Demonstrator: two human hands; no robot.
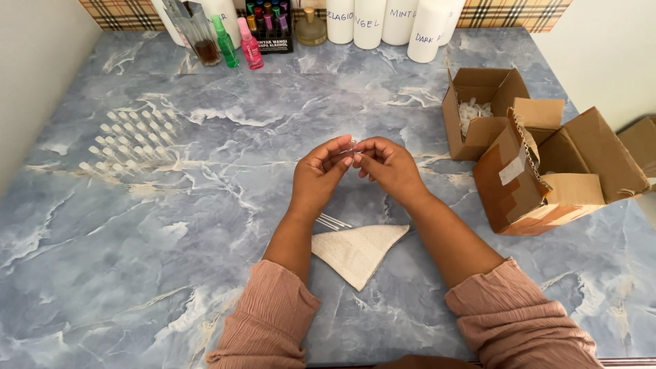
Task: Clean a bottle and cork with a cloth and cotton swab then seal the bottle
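Pinching a tiny clear vial (351, 147) between both fingertips, I am holding my left hand (320, 174) and right hand (391, 167) together above the folded cloth (357, 251), perhaps catching drips.

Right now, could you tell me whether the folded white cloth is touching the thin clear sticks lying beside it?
Touching: the head view shows the thin clear sticks ending against the folded white cloth's upper left edge, with no gap.

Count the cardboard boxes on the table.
3 in view. A small open box holding white pieces sits at right; a bigger open box lies tipped in front of it; a third is cut off by the right edge.
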